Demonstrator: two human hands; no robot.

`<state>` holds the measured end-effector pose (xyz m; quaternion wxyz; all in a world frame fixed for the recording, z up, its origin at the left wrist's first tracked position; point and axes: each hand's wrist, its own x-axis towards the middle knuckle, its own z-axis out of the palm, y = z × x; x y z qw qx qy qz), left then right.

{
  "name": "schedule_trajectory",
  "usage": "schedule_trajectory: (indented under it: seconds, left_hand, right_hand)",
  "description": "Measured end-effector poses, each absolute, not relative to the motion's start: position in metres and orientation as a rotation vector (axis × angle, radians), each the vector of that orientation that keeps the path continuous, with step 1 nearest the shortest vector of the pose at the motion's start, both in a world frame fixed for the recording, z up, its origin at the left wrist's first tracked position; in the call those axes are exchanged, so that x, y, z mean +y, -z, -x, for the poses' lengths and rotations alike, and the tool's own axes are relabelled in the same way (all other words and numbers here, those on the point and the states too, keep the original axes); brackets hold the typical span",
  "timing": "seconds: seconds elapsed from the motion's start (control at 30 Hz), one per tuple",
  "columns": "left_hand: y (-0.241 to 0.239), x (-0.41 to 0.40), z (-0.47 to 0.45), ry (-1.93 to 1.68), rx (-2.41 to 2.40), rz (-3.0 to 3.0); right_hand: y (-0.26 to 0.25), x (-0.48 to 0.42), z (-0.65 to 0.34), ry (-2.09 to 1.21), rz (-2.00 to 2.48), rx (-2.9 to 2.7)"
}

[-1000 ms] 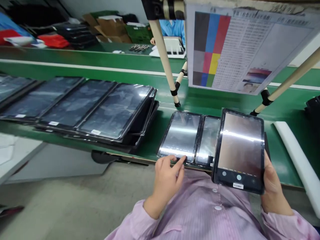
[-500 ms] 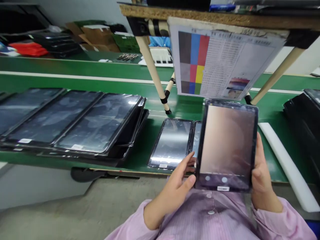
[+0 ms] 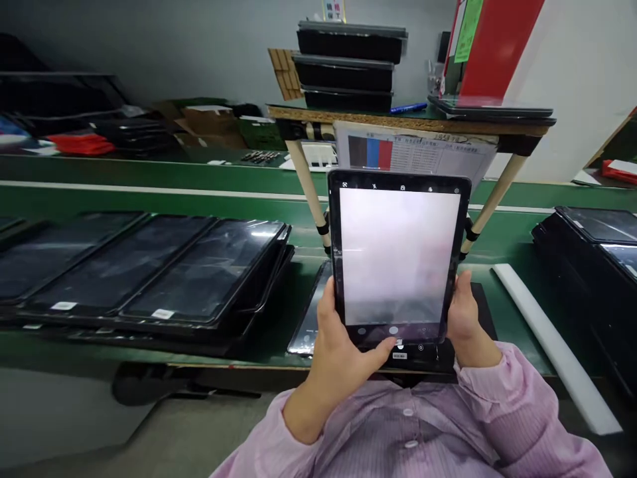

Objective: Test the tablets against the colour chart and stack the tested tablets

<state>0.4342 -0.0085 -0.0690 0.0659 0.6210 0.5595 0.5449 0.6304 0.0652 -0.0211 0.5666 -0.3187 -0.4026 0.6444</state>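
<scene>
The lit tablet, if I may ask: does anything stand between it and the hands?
Nothing visible does: the left hand and right hand hold the lit tablet directly at opposite sides.

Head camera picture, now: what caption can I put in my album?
Left hand and right hand hold a bright-screened tablet at a green bench, a white strip lying rightward.

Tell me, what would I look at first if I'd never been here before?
First, the tablet with the bright, whitish screen, right in the middle between the left hand and right hand. Then the big red panel at the top, toward the right. After that, the row of dark screens on the green bench, over on the left.
</scene>
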Motion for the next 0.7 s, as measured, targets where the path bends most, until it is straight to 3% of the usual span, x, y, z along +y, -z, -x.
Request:
schedule_trajectory:
  seconds: [0.7]
  left_hand:
    - [0.0747, -0.0094, -0.4427, -1.745, 1.814, -1.938]
  right_hand:
    - [0.0237, 0.0682, -0.6284, -1.396, 0.794, -1.121]
